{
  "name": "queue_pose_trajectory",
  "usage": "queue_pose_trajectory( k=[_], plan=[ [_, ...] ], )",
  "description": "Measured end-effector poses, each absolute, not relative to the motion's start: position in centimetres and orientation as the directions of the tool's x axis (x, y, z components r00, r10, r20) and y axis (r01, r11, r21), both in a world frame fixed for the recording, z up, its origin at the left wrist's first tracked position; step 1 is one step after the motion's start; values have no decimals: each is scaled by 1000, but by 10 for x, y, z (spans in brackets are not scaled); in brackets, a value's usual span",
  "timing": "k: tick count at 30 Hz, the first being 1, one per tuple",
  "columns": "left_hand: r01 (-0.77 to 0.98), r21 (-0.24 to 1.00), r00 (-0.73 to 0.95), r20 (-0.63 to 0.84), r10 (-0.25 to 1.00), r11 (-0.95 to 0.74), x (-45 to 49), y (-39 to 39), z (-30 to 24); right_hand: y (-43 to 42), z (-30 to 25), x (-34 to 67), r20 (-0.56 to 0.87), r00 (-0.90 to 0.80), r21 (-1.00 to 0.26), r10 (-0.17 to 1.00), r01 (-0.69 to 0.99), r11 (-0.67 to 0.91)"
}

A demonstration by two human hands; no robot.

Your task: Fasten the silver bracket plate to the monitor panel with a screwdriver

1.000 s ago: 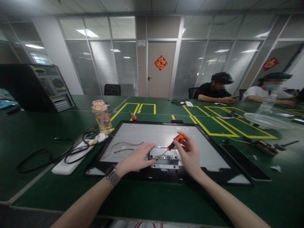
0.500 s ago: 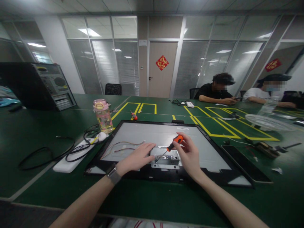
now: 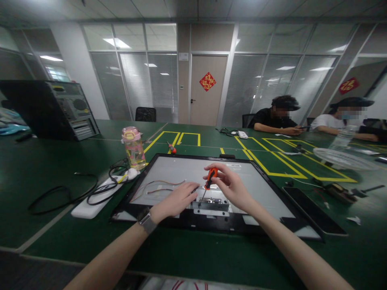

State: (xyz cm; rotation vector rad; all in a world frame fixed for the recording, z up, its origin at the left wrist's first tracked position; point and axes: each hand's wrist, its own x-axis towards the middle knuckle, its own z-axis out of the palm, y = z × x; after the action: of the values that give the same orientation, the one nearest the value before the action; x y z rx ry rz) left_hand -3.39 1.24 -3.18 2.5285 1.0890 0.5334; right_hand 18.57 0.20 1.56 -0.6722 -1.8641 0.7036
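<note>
A black-framed monitor panel (image 3: 260,183) lies face down on the green table, its grey back up. Near its front edge sits a small metal bracket (image 3: 216,205). My right hand (image 3: 231,187) is closed round an orange-handled screwdriver (image 3: 209,180), held nearly upright with its tip down on the bracket's left end. My left hand (image 3: 178,197), a watch on its wrist, rests fingers spread on the panel just left of the bracket. Thin coloured wires (image 3: 157,186) run across the panel to the left.
A pink-capped bottle (image 3: 133,149), black cables (image 3: 90,193) over a white block, and a computer case (image 3: 57,108) stand to the left. A second small screwdriver (image 3: 171,148) lies behind the panel. A dark flat slab (image 3: 314,213) lies right. Two people sit at the far right.
My right hand has swung the screwdriver from a low slant to nearly upright and shifted left over the bracket's left end. My left hand has stayed beside the bracket.
</note>
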Motion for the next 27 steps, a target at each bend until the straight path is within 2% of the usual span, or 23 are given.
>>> queue_pose_trajectory(
  k=[3,7,9,13,17,19,23,27],
  plan=[
    [616,441,638,207,741,-653,-33,13,-32,7,17,184,639,-298,-672,709,232,704],
    [619,412,652,206,730,-669,-34,15,-36,0,18,183,735,-236,-562,636,313,766],
    [610,390,669,214,712,-690,-35,16,-38,-5,18,184,729,-240,-593,642,248,766],
    [618,420,650,203,732,-665,-35,15,-36,-6,15,186,640,-208,-735,739,114,669],
    [632,458,624,177,761,-625,-34,12,-33,0,10,186,694,-74,-697,716,180,694],
    [631,452,624,187,759,-630,-33,12,-32,0,10,187,702,-93,-686,706,176,706],
    [634,442,625,189,757,-634,-33,12,-31,-2,13,186,627,-196,-764,754,35,644],
    [641,443,627,168,760,-627,-32,12,-30,1,9,184,653,-90,-746,752,96,659]
  ],
)
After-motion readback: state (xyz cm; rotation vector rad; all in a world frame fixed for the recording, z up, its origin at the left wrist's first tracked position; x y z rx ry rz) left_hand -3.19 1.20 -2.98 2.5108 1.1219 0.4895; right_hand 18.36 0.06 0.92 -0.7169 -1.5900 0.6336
